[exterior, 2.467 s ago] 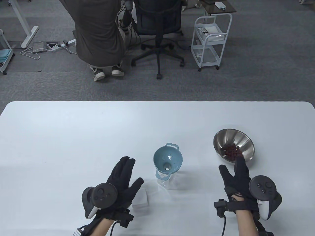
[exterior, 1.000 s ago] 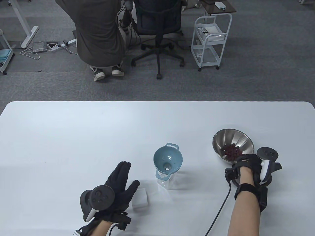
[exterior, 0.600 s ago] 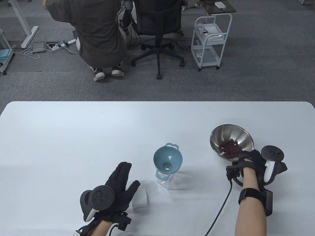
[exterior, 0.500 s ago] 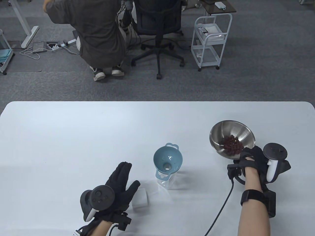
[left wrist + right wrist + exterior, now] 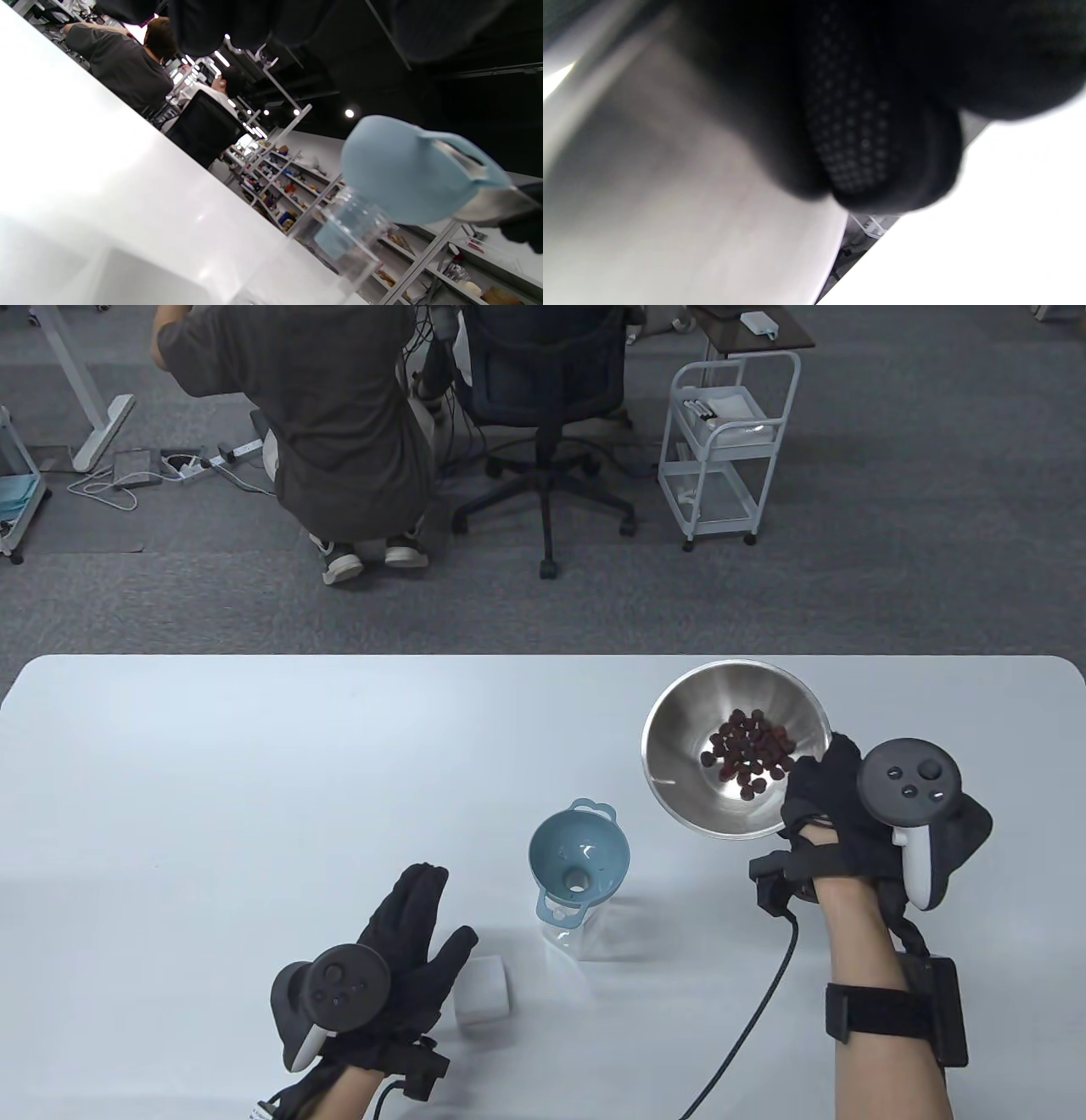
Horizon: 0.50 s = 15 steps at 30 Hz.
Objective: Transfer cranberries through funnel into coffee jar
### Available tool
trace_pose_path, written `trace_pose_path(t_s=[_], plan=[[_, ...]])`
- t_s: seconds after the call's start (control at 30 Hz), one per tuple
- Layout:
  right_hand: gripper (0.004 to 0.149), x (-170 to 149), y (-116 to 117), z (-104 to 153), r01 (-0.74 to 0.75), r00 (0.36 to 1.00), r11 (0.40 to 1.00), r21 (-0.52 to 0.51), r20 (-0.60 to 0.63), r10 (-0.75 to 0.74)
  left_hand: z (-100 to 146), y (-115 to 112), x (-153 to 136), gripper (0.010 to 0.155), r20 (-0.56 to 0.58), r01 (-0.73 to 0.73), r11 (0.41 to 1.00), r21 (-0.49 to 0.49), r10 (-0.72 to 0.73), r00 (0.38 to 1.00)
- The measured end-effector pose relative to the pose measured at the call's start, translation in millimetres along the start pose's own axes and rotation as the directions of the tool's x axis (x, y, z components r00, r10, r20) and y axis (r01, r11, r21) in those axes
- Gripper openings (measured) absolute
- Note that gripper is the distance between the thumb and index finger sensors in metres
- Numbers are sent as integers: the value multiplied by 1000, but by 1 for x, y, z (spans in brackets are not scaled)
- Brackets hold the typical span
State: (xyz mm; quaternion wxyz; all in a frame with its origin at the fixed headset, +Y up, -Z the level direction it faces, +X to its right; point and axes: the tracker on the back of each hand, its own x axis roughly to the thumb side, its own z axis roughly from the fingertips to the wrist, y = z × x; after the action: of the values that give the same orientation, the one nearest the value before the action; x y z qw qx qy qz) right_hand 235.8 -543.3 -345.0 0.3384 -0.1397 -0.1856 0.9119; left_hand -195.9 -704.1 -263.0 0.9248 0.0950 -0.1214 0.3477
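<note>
A steel bowl [image 5: 679,746] with dark red cranberries [image 5: 751,751] is held up off the table by my right hand [image 5: 819,797], which grips its near right rim. The bowl's underside [image 5: 649,190] fills the right wrist view under my gloved fingers [image 5: 857,140]. A light blue funnel [image 5: 579,854] sits in the mouth of a clear jar [image 5: 570,937] at table centre, left of and below the bowl. The funnel [image 5: 407,173] and jar [image 5: 339,241] also show in the left wrist view. My left hand [image 5: 405,933] lies open and flat on the table, left of the jar, holding nothing.
A small white lid [image 5: 484,991] lies beside my left hand's thumb. A black cable [image 5: 755,1018] runs from my right wrist to the table's front edge. A seated person [image 5: 322,415], an office chair [image 5: 543,407] and a white cart [image 5: 730,441] are beyond the table's far edge.
My right hand took hold of the bowl's rim, lifted it off the table and carried it up and to the left, toward the funnel. The left hand has barely moved.
</note>
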Motion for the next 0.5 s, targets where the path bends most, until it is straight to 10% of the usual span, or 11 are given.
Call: trace_pose_path(t_s=[0.5], plan=[[35, 79, 30, 55, -249, 854, 947, -203, 415, 313, 1, 2, -1, 78, 2, -3, 1000, 8, 3, 1000]])
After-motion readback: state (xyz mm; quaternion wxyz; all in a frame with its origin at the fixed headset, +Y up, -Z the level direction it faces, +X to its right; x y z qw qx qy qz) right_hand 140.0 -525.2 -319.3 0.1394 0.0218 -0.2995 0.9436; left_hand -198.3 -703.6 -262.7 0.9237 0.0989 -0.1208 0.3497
